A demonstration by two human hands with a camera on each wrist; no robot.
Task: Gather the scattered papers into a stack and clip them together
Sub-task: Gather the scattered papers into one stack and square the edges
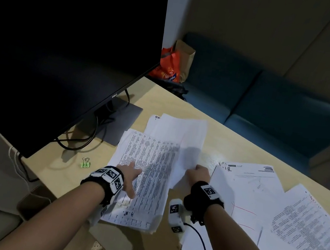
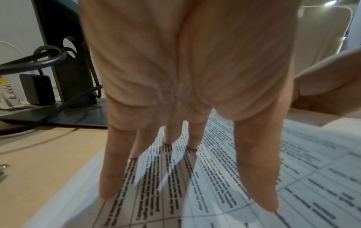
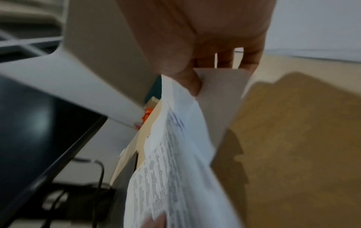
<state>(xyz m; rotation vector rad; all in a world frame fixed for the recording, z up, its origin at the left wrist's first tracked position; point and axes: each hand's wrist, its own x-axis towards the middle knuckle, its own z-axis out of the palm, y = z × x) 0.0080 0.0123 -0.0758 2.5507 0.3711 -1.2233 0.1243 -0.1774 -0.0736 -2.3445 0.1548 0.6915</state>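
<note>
A printed sheet with dense table text (image 1: 145,178) lies on the wooden desk (image 1: 219,138) on top of other papers. My left hand (image 1: 129,173) rests on it with straight, spread fingers (image 2: 255,169) that press the printed sheet (image 2: 293,177) flat. My right hand (image 1: 198,172) pinches the near edge of a white sheet (image 1: 191,147) and holds it raised over the pile; in the right wrist view the thumb (image 3: 187,77) clamps that sheet (image 3: 175,154). More loose papers (image 1: 276,210) are strewn to the right. A green binder clip (image 1: 85,163) lies left of the pile.
A large dark monitor (image 1: 60,40) stands at the left, its stand base (image 1: 120,123) and black cables (image 1: 82,139) close behind the papers. A teal bench (image 1: 273,104) and an orange bag (image 1: 168,66) lie beyond the desk's far edge.
</note>
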